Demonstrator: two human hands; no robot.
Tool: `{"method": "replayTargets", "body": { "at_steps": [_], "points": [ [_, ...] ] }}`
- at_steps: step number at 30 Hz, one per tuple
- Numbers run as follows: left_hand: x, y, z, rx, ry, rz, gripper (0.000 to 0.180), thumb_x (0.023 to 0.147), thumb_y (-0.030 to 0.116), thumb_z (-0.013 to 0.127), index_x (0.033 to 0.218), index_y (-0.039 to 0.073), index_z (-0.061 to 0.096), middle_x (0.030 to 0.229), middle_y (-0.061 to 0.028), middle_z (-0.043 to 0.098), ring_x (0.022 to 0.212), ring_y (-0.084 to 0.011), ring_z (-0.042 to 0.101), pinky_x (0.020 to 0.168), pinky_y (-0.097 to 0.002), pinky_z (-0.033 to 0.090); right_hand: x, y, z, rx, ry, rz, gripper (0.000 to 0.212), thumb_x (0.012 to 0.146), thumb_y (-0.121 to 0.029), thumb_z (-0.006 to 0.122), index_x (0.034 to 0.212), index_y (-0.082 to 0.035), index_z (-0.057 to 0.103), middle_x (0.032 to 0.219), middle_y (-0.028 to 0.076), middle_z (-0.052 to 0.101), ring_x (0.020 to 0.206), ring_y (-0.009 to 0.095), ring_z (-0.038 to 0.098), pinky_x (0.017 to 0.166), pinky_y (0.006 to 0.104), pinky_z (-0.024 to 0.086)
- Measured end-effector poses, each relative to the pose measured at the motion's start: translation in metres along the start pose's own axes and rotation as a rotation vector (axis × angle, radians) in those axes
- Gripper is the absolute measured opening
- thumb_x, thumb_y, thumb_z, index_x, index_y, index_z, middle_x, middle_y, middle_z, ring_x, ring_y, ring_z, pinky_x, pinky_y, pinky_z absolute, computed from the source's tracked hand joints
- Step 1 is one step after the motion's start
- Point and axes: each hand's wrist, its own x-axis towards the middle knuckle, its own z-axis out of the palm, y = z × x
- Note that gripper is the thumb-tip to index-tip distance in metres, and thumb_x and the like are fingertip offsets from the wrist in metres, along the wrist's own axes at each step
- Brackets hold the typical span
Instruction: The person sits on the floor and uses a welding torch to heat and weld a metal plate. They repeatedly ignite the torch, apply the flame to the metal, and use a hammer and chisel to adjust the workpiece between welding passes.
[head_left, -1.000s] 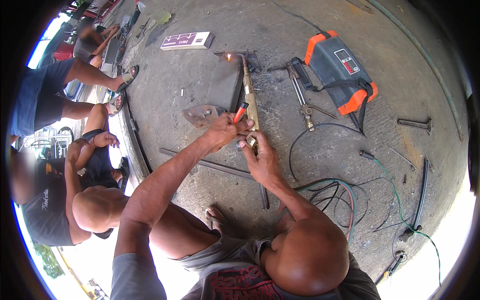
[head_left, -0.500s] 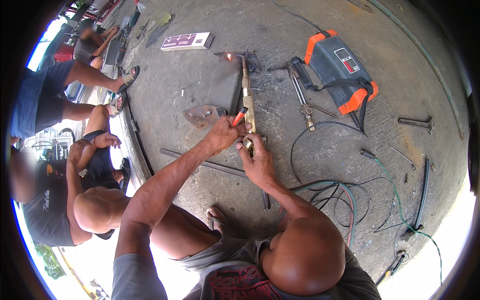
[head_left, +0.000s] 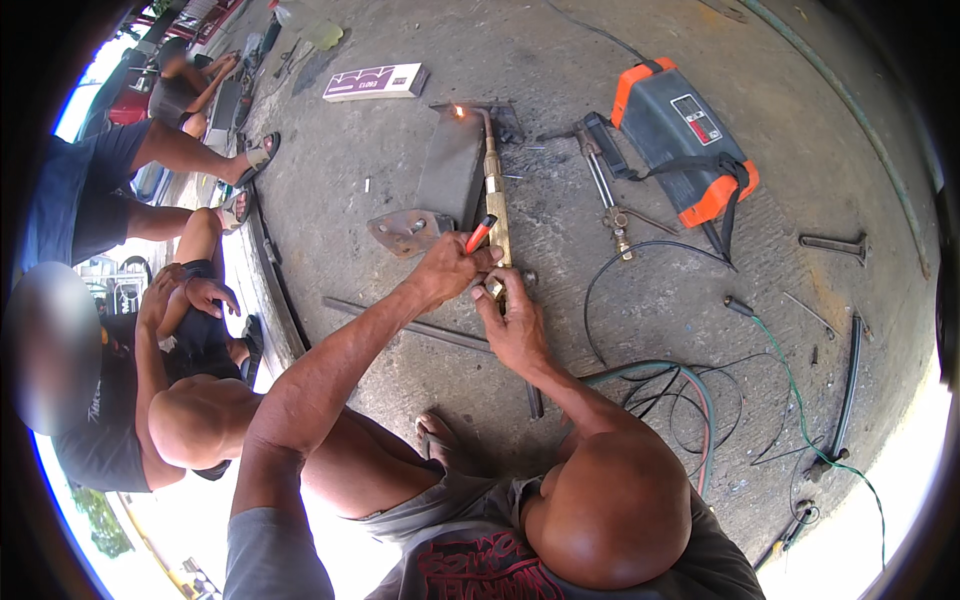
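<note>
A brass gas torch point(head_left: 494, 205) lies lengthwise ahead of me. Its bent tip ends near a small orange flame point(head_left: 459, 112), over the far end of a flat grey metal piece point(head_left: 450, 165). My left hand point(head_left: 447, 270) is closed on a slim red stick with a dark tip point(head_left: 481, 234), perhaps a lighter, and its fingers rest against the torch's near end. Close beside it, my right hand point(head_left: 518, 325) pinches the valve end of the torch between thumb and fingers. A rusty plate with holes point(head_left: 405, 233) lies left of the torch.
An orange and grey machine with a strap point(head_left: 682, 140) and a second torch point(head_left: 605, 190) lie right. A white and purple box point(head_left: 374, 82) is far ahead. Hoses point(head_left: 700, 400) and a green cable point(head_left: 790, 385) trail at right. People sit and stand left point(head_left: 100, 400).
The seated person at left has leaned, with head and hands shifted. My hands and the torch stay nearly in place; the flame still burns.
</note>
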Motion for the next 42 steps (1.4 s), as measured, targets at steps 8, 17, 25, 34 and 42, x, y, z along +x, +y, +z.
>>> {"method": "replayTargets", "body": {
  "at_steps": [8, 17, 25, 34, 42],
  "points": [
    [0.002, -0.002, -0.002, 0.009, 0.002, -0.008, 0.037, 0.105, 0.034, 0.072, 0.098, -0.002, 0.076, 0.083, -0.0037, 0.071, 0.076, -0.012, 0.063, 0.069, -0.0344, 0.052, 0.002, -0.004, -0.002, -0.002, -0.047, 0.039, 0.031, 0.107, -0.029, 0.066, 0.127, -0.01, 0.052, 0.086, 0.01, 0.068, 0.072, 0.022, 0.07, 0.066, 0.0415, 0.054],
    [0.0, 0.005, -0.002, 0.049, -0.012, -0.022, 0.038, 0.105, 0.035, 0.072, 0.101, -0.002, 0.076, 0.084, -0.0043, 0.072, 0.079, -0.0123, 0.065, 0.07, -0.0357, 0.052, 0.002, -0.004, -0.003, -0.016, -0.03, 0.029, 0.03, 0.107, -0.031, 0.065, 0.125, -0.01, 0.053, 0.084, 0.009, 0.068, 0.071, 0.018, 0.066, 0.065, 0.0405, 0.053],
    [-0.001, 0.008, -0.003, 0.064, -0.014, -0.03, 0.04, 0.104, 0.037, 0.073, 0.101, -0.003, 0.077, 0.084, -0.0045, 0.072, 0.077, -0.0132, 0.063, 0.069, -0.0365, 0.051, 0.003, -0.002, -0.004, -0.013, -0.046, 0.03, 0.031, 0.108, -0.032, 0.065, 0.126, -0.011, 0.053, 0.082, 0.008, 0.066, 0.069, 0.018, 0.066, 0.064, 0.0405, 0.053],
    [0.004, -0.003, -0.002, 0.012, -0.009, -0.008, 0.038, 0.105, 0.034, 0.073, 0.101, -0.004, 0.077, 0.085, -0.0057, 0.072, 0.079, -0.0131, 0.066, 0.07, -0.0347, 0.053, 0.003, -0.003, -0.003, -0.012, -0.058, 0.043, 0.031, 0.108, -0.033, 0.064, 0.127, -0.011, 0.052, 0.081, 0.007, 0.065, 0.069, 0.016, 0.065, 0.063, 0.0398, 0.052],
    [0.003, 0.002, -0.002, 0.034, -0.008, -0.021, 0.037, 0.104, 0.033, 0.073, 0.1, -0.003, 0.077, 0.084, -0.0044, 0.071, 0.078, -0.0123, 0.065, 0.069, -0.0343, 0.052, 0.003, 0.001, -0.001, -0.023, -0.001, -0.044, 0.032, 0.108, -0.034, 0.065, 0.127, -0.012, 0.052, 0.075, 0.006, 0.063, 0.059, 0.015, 0.063, 0.054, 0.0371, 0.05]
  ]
}}
